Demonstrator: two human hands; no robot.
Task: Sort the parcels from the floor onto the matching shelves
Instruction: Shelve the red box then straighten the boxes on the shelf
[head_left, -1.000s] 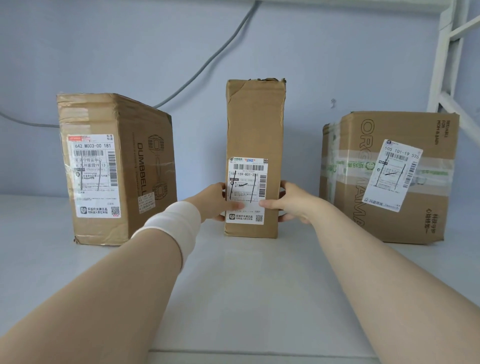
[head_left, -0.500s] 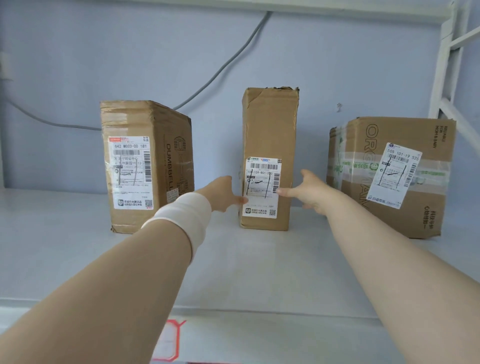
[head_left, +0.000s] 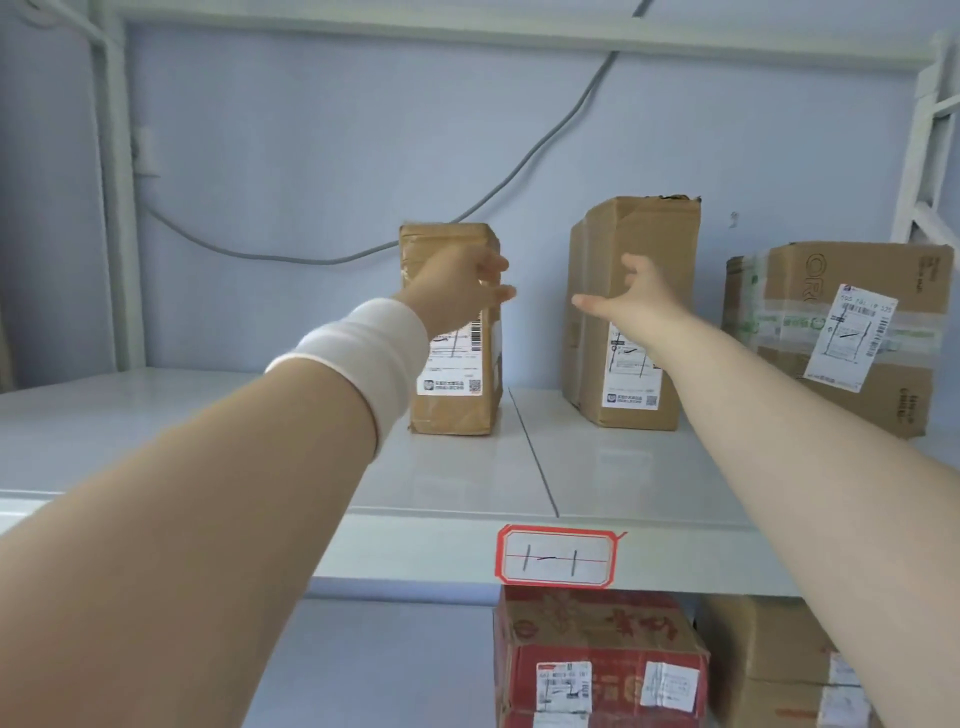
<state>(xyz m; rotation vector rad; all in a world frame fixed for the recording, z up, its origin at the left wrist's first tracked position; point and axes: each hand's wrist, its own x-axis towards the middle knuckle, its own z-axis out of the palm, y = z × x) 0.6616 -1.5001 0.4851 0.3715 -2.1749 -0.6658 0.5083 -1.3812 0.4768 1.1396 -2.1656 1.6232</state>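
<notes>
Both arms reach out over the white upper shelf, whose front edge carries a red-bordered tag marked "1-1" at 6 o'clock. The left hand, with a white wristband behind it, is spread open in front of the left parcel at 12 o'clock and grips nothing. The right hand is likewise open, fingers splayed, in front of the tall narrow parcel at 1 o'clock, which stands upright on the shelf; whether it touches the carton cannot be told. A wider taped parcel stands at 3 o'clock, apart from the tall one. A red carton sits on the shelf below, at 6 o'clock.
</notes>
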